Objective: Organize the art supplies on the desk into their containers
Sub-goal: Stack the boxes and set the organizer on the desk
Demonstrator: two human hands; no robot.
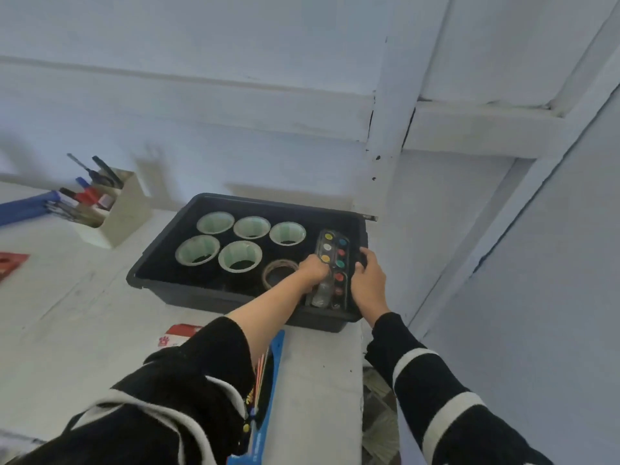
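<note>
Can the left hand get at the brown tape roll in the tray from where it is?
Probably yes: the brown tape roll lies uncovered in the tray right beside the left hand, though that hand grips the paint palette and must release it first.

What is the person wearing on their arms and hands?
Both arms wear loose black sleeves with white stripes. The left sleeve is pushed up the forearm, and the right sleeve shows two white bands. The left hand and right hand are bare, with no gloves.
</note>
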